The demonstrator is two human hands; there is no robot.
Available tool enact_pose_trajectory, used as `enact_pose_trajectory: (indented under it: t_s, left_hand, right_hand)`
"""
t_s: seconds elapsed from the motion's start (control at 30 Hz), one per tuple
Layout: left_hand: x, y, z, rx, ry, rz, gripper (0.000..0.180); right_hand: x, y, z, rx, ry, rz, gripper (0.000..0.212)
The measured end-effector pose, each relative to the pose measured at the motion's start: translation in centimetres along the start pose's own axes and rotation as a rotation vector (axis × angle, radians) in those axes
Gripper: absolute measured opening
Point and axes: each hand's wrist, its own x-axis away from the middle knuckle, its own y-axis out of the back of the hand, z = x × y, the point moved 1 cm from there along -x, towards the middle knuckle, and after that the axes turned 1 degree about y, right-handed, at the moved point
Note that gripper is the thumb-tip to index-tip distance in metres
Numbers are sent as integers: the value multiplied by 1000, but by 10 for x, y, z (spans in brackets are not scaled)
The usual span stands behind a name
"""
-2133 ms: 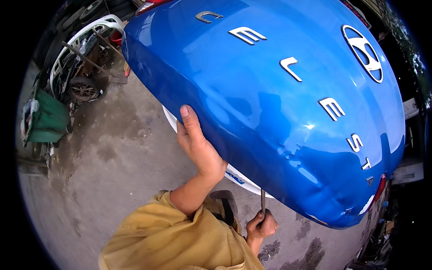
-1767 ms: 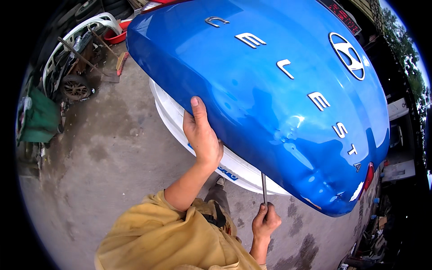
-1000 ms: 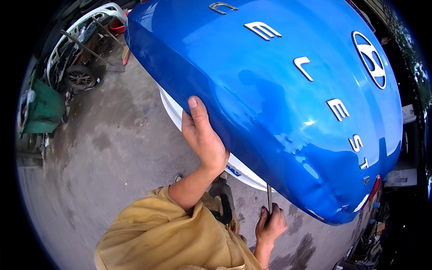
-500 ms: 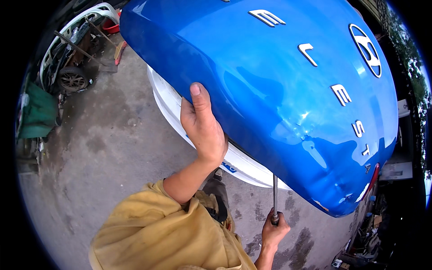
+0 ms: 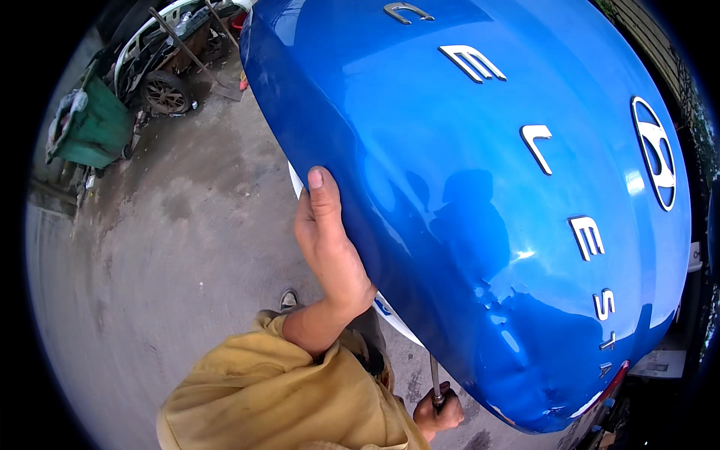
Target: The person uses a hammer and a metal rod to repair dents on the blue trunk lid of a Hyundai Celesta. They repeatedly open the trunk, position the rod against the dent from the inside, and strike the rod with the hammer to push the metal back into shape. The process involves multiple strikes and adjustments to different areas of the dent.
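Note:
A blue car trunk lid (image 5: 450,135) fills the right of the view, with raised silver letters and an oval badge. Dents and chipped paint mark its near lower corner. My left hand (image 5: 328,247) grips the lid's left edge, thumb on the painted face, fingers hidden beneath. Lower down, my right hand (image 5: 439,412) is closed around the end of a slim metal rod (image 5: 435,375). The rod's upper end passes out of sight behind the lid's near edge, so what it touches is hidden. A white panel (image 5: 397,324) peeks out below the lid.
On the far left stand a green wheeled bin (image 5: 94,124), a loose wheel (image 5: 166,93) and car body parts. A long-handled shovel (image 5: 225,91) rests near them. My shoe (image 5: 289,298) is on the stained concrete floor (image 5: 187,247). A red tail light (image 5: 615,382) borders the lid's lower right.
The lid takes up more of the view and sits lower in it, covering more of the white panel. Less of the rod shows. Both hands keep their grips; my right hand appears lower and further left.

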Motion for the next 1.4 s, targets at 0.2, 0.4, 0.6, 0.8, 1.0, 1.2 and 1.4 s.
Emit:
enact_pose_trajectory:
  t_s: [0.2,0.4,0.6,0.8,1.0,1.2,1.4]
  left_hand:
    - [1,-6,4,67,9,-45,47]
    - [-3,5,8,135,62,75,46]
    - [-2,7,4,182,44,225,43]
    - [-7,12,3,170,7,245,43]
    - [-5,6,1,175,31,201,44]
    - [-5,4,7,143,20,186,44]
    - [4,-8,-3,143,62,-7,44]
  right_hand:
    - [-5,-12,-7,-104,34,-20,24]
    - [-2,33,32,7,-294,286,22]
    - [15,54,73,57,-454,331,16]
    - [-1,52,70,108,-308,229,21]
    - [-6,50,51,164,-198,171,14]
    - [-11,35,35,225,-107,43,22]
    - [-10,18,22,229,0,-31,28]
